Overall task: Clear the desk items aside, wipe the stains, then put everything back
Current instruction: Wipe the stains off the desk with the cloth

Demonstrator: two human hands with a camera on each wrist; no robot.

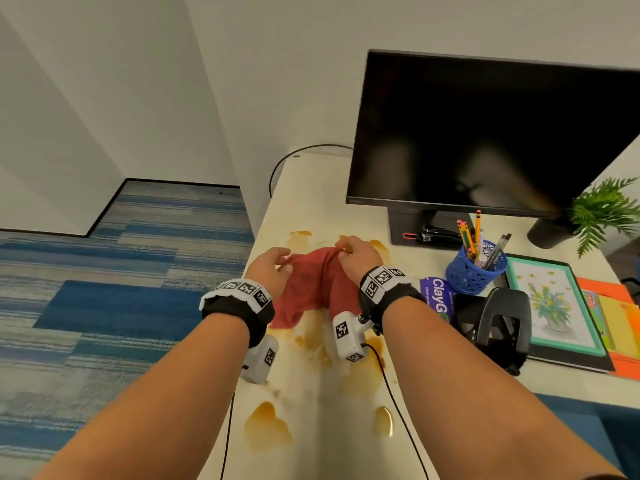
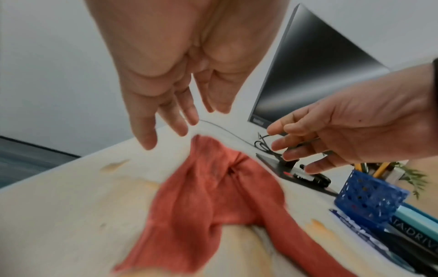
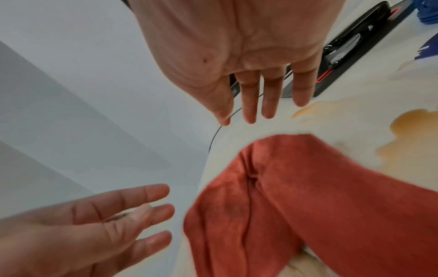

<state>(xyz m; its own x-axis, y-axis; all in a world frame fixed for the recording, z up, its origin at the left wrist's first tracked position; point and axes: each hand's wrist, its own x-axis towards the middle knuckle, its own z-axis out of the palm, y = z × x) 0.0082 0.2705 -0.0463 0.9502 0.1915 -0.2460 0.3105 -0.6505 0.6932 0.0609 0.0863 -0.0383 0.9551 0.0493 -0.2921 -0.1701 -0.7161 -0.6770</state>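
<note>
A red cloth (image 1: 311, 282) lies crumpled on the cream desk (image 1: 329, 455) among brown stains (image 1: 266, 427). My left hand (image 1: 282, 261) hovers at the cloth's left upper edge and my right hand (image 1: 346, 251) at its top right. In the left wrist view the left hand (image 2: 180, 112) has straight, spread fingers just above the cloth (image 2: 201, 196). In the right wrist view the right hand (image 3: 255, 105) is likewise spread over the cloth (image 3: 296, 196). Neither hand grips it. More stains sit behind the cloth (image 1: 299, 237) and near the front (image 1: 382, 419).
A dark monitor (image 1: 485, 133) stands at the back right with a stapler (image 1: 440, 233) on its base. To the right are a blue pen cup (image 1: 476, 271), a purple clay packet (image 1: 436, 292), a black hole punch (image 1: 498, 320), a framed picture (image 1: 550, 303), orange folders (image 1: 620, 313) and a plant (image 1: 602, 209). The desk's left edge runs beside my left hand.
</note>
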